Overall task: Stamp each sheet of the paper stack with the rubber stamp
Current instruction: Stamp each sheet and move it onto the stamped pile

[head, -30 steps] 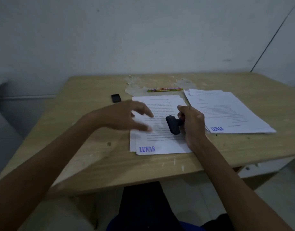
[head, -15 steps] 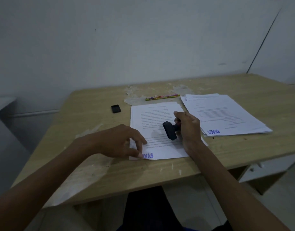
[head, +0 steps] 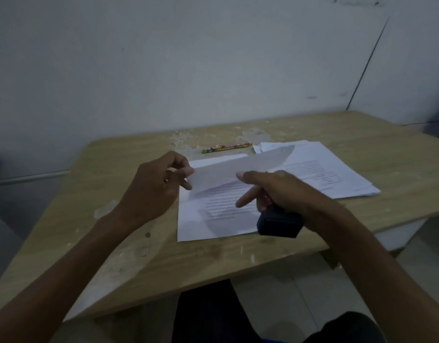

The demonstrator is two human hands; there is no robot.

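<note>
Two piles of paper are shown on the wooden table (head: 114,219), and a sheet is caught in the air between them. Nearest the camera, the rubber stamp (head: 279,222) is gripped in the right hand (head: 285,191) by its handle, its dark base tipped toward the near table edge and held just above the lower right corner of the near paper stack (head: 201,224); the index and middle fingers are stretched out toward the lifted sheet, but contact cannot be confirmed. A little farther in, the lifted sheet (head: 228,173) is pinched at its left edge by the left hand (head: 156,184) and is held raised and blurred over the stack, reaching toward the pile on the right. No stamp mark can be seen on the exposed top page of the near stack, so that page is judged as yet unstamped. The finished pile (head: 337,167), to the right and farther back, is judged to hold the stamped sheets, though no mark is visible on it from here. How many sheets remain cannot be told. Beyond the papers, a colourful pencil (head: 227,147) lies by the worn patch at the table's far edge.
</note>
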